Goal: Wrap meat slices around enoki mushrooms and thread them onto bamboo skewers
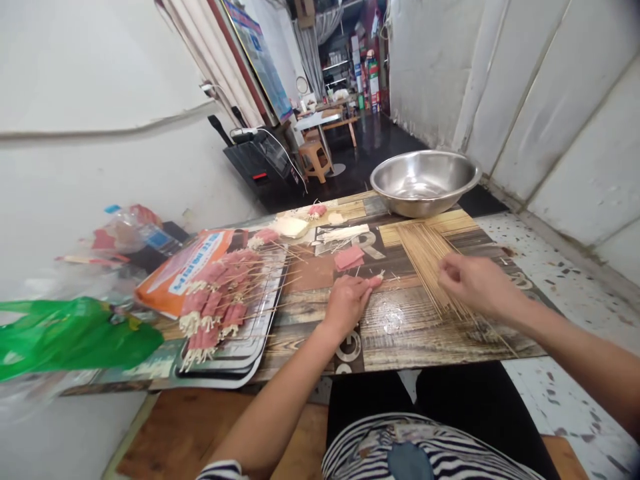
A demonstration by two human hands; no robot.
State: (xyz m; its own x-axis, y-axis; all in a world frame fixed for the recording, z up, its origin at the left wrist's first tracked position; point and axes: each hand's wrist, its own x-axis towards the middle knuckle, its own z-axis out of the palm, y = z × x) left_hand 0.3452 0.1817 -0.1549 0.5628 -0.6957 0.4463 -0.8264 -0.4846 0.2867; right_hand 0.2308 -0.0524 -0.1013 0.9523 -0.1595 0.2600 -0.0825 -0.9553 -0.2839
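Note:
My left hand (347,301) is closed around a small roll of pink meat with white enoki mushroom (376,280) poking out, held just above the wooden table (400,327). My right hand (473,285) rests on a fanned pile of bamboo skewers (430,257), fingers pinched at the sticks. A small stack of pink meat slices (349,257) lies just beyond my left hand. Finished skewers of meat-wrapped mushrooms (220,293) fill a tray (245,353) at the left.
A steel bowl (425,181) stands at the table's far edge. Enoki mushrooms (345,233) and a pale lump (290,227) lie behind the meat. An orange packet (185,267), a green plastic bag (70,337) and a bottle (135,230) crowd the left side.

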